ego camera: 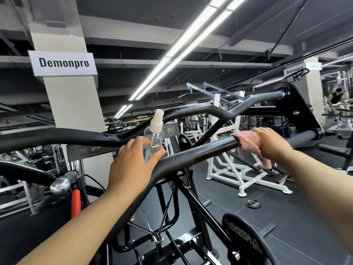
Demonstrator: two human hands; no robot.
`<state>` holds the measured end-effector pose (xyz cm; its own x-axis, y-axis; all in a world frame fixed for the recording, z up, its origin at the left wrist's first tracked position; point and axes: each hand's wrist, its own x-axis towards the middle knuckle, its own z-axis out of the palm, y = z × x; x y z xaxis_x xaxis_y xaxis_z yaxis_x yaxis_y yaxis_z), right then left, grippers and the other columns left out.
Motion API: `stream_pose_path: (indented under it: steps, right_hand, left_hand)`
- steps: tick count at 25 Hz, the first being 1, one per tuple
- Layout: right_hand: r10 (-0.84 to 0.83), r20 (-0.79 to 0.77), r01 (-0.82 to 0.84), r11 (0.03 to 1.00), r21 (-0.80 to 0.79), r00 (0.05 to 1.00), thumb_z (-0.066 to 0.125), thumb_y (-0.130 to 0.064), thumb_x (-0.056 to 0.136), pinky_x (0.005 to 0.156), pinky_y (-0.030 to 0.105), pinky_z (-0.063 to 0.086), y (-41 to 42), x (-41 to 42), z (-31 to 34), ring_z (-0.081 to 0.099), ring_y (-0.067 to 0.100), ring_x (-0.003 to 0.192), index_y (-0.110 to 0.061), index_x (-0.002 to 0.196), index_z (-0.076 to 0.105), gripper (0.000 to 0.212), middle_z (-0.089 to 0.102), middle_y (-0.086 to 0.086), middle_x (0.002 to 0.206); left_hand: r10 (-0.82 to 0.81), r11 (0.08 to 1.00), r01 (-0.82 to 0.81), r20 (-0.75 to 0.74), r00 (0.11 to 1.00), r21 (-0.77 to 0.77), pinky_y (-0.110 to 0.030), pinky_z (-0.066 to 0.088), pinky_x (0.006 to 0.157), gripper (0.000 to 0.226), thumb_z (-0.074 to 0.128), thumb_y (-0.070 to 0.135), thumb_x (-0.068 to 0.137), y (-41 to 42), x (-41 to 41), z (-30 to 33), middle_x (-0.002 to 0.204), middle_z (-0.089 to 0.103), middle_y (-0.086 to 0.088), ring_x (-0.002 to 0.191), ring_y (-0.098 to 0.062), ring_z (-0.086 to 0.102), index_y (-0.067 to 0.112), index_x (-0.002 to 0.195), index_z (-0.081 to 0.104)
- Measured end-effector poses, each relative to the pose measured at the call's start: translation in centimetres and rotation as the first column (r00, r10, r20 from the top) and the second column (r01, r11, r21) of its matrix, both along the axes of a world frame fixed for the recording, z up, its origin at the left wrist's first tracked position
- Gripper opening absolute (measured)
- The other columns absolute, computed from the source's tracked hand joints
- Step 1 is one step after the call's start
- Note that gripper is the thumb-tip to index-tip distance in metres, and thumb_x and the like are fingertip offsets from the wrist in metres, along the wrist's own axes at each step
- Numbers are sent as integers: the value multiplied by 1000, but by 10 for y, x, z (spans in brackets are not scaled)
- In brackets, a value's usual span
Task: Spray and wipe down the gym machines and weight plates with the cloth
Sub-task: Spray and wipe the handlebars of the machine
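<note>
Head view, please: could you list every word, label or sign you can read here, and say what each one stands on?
"Demonpro": white sign on the near pillar.
"Demonpro": smaller sign on the far pillar, its end partly hidden by a black handle.
"OLYMPIA": outlined letters on the black weight plate; a smaller line above is too blurred to read.
Instruction placard on the machine: too small to read.
Small placard with figures behind the spray bottle: no legible text.

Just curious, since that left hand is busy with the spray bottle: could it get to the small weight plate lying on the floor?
Probably not: the left hand grips the spray bottle, and the black bar crosses above the floor plate.
</note>
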<state>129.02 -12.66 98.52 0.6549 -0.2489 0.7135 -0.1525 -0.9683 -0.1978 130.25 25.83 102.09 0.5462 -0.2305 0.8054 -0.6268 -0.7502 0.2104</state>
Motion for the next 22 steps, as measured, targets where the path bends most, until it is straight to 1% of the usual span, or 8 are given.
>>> stream_pose_path:
  steps: [2,4,8,11,14,19,21,22]
  right_hand:
    - [-23,-11,23,1000,9,1000,71,-18,72,78,36,45,2,1,1,60,32,96,-18,89,53,25,66,11,96]
    - [-59,63,64,995,-73,996,73,-25,72,80,36,44,16,5,2,59,32,99,-15,96,59,29,67,9,100]
    - [-58,108,70,991,-114,992,67,-27,75,82,38,41,39,3,6,58,31,98,-18,96,59,24,67,7,99]
    - [-3,65,12,991,-131,998,74,-40,63,88,40,38,57,-1,6,56,25,97,-26,97,59,40,63,-5,96]
    - [49,99,-37,991,-125,994,74,-32,64,89,39,35,76,-3,8,53,23,101,-25,97,57,38,61,-5,98]
    - [246,119,-235,967,-99,962,78,-16,64,88,33,34,97,3,3,53,26,103,-15,102,58,43,63,2,101]
    - [316,37,-314,949,-40,948,80,-16,65,91,31,37,95,-5,11,52,21,106,-18,114,55,55,60,-1,107]
    - [400,-60,-394,915,81,915,81,-17,67,95,29,40,92,-13,19,52,17,107,-21,123,50,65,58,-5,111]
  left_hand:
    - [-1,1000,1,0,1000,2,-31,37,83,45,51,54,85,-1,0,2,121,55,3,114,-20,47,20,115,52]
    - [2,1000,-2,4,1000,18,-32,37,85,46,50,55,85,-2,0,2,121,54,3,114,-20,46,20,114,51]
    - [10,999,-11,22,1000,44,-33,38,86,47,48,56,85,-3,-2,3,121,53,4,115,-20,45,20,115,50]
    - [10,999,-11,25,1000,45,-32,37,85,47,48,56,85,-3,-3,3,122,53,3,116,-20,44,20,116,49]
    - [11,999,-12,22,1000,43,-32,37,85,47,48,56,85,-3,-3,3,121,53,3,115,-20,45,19,115,50]
    - [8,999,-9,26,1000,40,-30,35,82,47,48,57,84,-3,-2,3,120,54,3,114,-20,45,19,112,50]
    - [1,1000,-1,14,1000,22,-29,35,82,47,49,56,85,-3,-2,2,122,53,4,116,-19,46,20,114,50]
    - [-5,1000,5,5,1000,8,-30,36,83,46,49,55,85,-2,-2,2,123,53,4,116,-19,46,20,115,50]
